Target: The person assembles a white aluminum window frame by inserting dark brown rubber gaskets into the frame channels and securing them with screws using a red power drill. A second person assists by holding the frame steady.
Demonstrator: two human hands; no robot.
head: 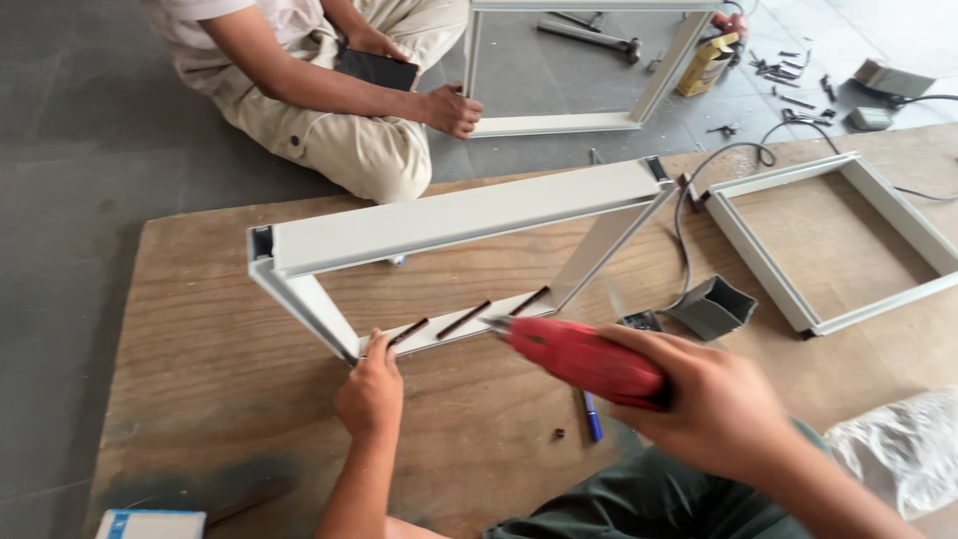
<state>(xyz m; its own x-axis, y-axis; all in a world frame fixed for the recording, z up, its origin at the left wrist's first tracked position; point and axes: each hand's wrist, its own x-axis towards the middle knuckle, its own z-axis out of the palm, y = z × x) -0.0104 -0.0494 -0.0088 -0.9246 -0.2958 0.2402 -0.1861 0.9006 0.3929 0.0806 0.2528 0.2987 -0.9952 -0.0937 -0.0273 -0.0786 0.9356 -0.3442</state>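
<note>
Red power drill [584, 361], gripped in the right hand [714, 404], is pressing its tip against the pale metal frame [454, 215] standing on the plywood tabletop [200, 329]. Left hand [371, 394], fingers closed, is bracing the frame's lower rail; keeping it steady looks essential.

red drill [584, 361] tip blurred; white box [150, 524] cut off; co-worker's head out of frame

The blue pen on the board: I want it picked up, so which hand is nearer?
Right. The right hand, gripping the red drill, is just beside the blue pen; the left hand steadies the frame, farther left.
</note>
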